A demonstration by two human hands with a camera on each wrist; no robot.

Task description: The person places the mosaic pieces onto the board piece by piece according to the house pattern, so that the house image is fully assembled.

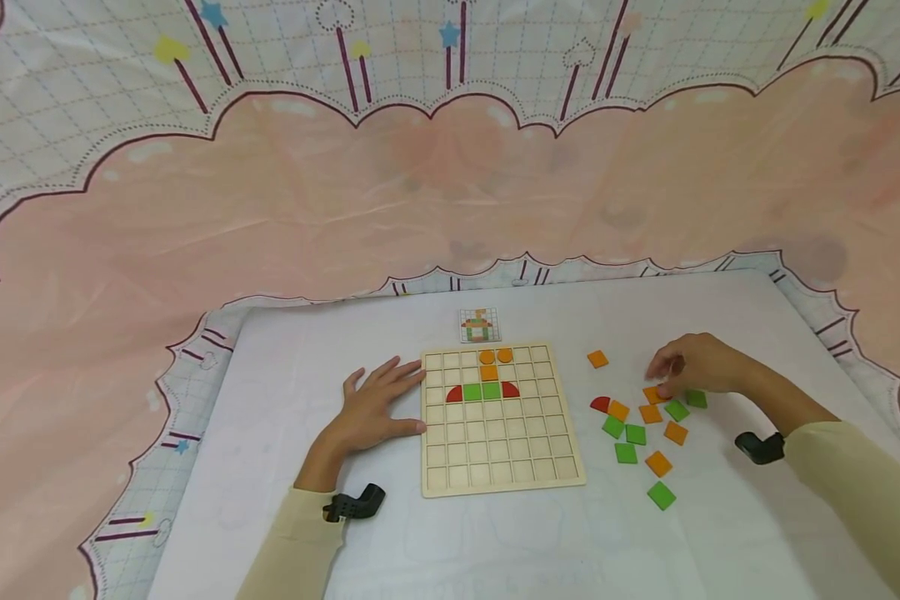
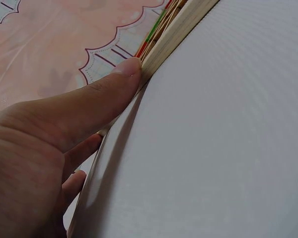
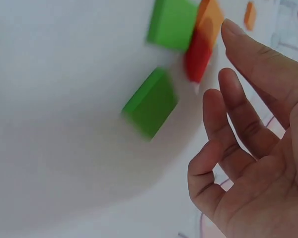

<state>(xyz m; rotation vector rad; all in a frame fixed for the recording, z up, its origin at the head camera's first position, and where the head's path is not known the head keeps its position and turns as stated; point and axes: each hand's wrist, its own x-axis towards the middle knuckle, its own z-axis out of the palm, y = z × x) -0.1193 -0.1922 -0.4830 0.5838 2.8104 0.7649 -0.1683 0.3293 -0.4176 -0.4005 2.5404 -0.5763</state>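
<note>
My left hand (image 1: 375, 408) rests at the left edge of a wooden grid board (image 1: 495, 450), fingers spread, thumb touching its side. In the left wrist view, the thumb (image 2: 114, 84) lies against the rim. Two orange round pieces (image 1: 496, 357), an orange square (image 1: 489, 373), two green squares (image 1: 482, 391) and two red quarter-round pieces (image 1: 510, 389) sit on the board. My right hand (image 1: 701, 364) is over loose tiles, thumb tip by an orange tile (image 1: 652, 395). Its fingers bend loosely in the right wrist view, with no tile visible between them.
A small pattern card (image 1: 479, 325) lies beyond the board. Several loose green tiles (image 1: 626, 453) and orange tiles (image 1: 658, 463) are scattered right of the board, with a red quarter-round piece (image 1: 600, 404). One orange tile (image 1: 597, 359) lies apart. A patterned cloth (image 1: 420, 200) hangs behind.
</note>
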